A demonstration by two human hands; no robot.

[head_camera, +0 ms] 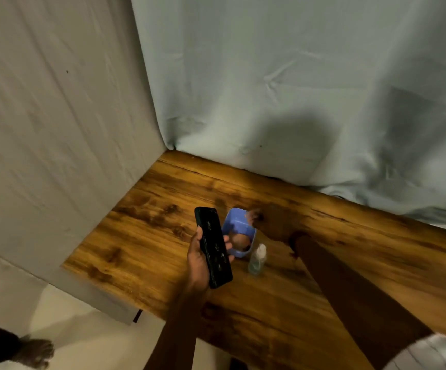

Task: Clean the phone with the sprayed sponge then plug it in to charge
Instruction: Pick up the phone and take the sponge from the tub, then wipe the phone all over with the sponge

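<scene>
My left hand [199, 259] holds a black phone [213, 247] upright above the wooden table [141, 236], screen facing me. Just right of the phone stands a small blue plastic box [236, 221] with a tan sponge [240, 241] lying inside. My right hand [272, 222] hovers at the box's far right rim, blurred, with nothing visible in its fingers. A small clear spray bottle [257, 260] with a white cap stands in front of the box, between my two arms. No charger or cable is in sight.
A pale cloth backdrop [283, 89] hangs along the table's far edge, and a grey panel [56, 142] closes off the left side. The table's front left corner [136, 313] drops to a light floor, where a bare foot [33, 352] shows at the bottom left.
</scene>
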